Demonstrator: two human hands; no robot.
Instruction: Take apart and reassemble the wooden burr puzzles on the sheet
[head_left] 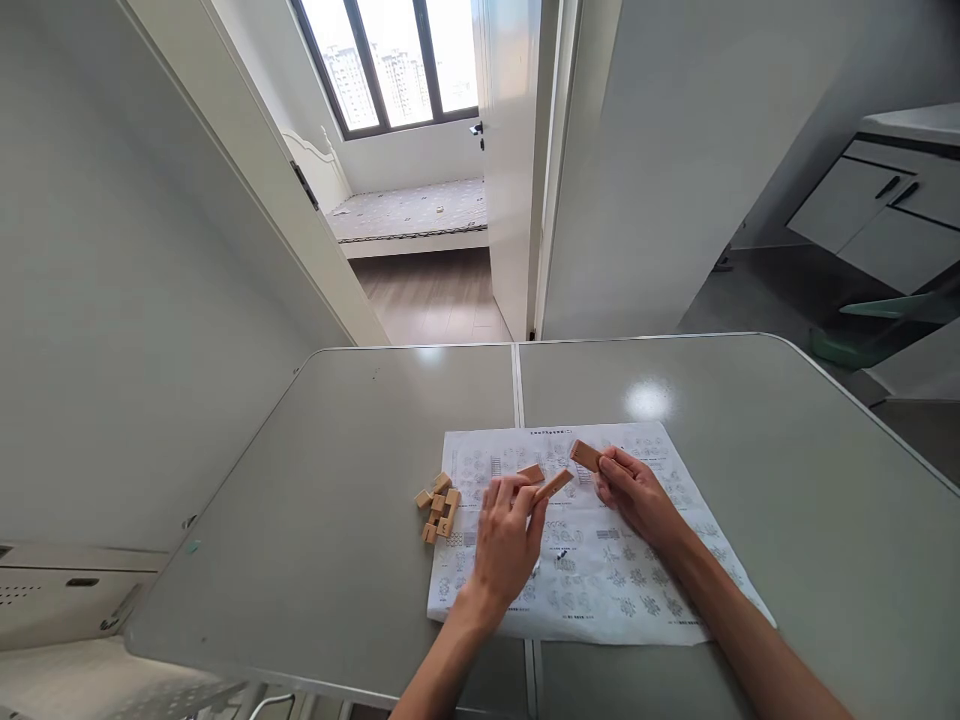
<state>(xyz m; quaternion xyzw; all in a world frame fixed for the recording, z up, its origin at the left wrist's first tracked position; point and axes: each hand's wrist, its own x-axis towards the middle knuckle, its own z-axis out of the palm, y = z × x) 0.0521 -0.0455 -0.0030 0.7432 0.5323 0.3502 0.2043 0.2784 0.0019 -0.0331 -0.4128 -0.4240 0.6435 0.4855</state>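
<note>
My left hand (508, 540) is closed on a long wooden puzzle bar (555, 485), holding it by one end above a printed instruction sheet (600, 590). My right hand (634, 492) pinches a second wooden bar (586, 455) by its near end, a little to the right. A third short wooden piece (532, 472) lies on the sheet between the two hands. A small cluster of several lighter wooden blocks (439, 505) sits on the grey table (337, 480) just left of the sheet.
The grey folding table has a seam (516, 385) down its middle. Beyond it an open white door (510, 160) leads to a room with a bed and window. Grey cabinets (885, 200) stand at the far right.
</note>
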